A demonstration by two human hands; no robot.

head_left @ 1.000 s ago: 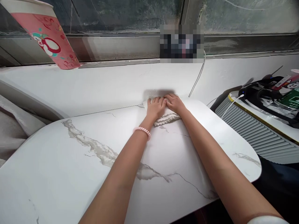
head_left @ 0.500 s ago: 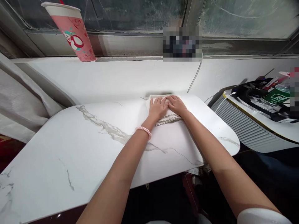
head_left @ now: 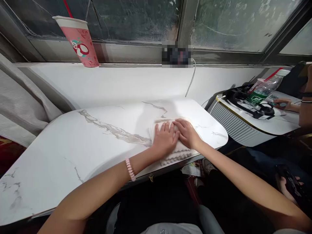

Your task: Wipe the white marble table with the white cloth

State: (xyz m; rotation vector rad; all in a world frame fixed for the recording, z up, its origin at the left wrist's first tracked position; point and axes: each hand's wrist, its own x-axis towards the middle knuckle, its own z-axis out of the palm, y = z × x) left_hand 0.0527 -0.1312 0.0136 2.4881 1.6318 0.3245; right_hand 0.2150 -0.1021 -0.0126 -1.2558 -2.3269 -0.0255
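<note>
A folded cream cloth (head_left: 179, 152) with wavy edges lies on the white marble-patterned tabletop (head_left: 117, 117), close to its front edge. My left hand (head_left: 165, 136) rests flat on the cloth with its fingers spread. Beside it, my right hand (head_left: 186, 133) also presses flat on the cloth, fingers stretched out and its fingertips near the left thumb. Both palms hide much of the cloth. On my left wrist is a pink coiled band (head_left: 130, 169).
A pink cup (head_left: 81, 45) with a red straw stands on the window ledge at the back left. At right, a ribbed white cabinet (head_left: 230, 123) bears a plastic bottle (head_left: 258, 94) and black headphones. Another person's hand (head_left: 284, 104) is there; another person's hand lower right holds a phone (head_left: 289, 177).
Both hands and the cloth have come back from the table's far side to its front edge. My elbows have bent outward. The view has shifted to the right.
</note>
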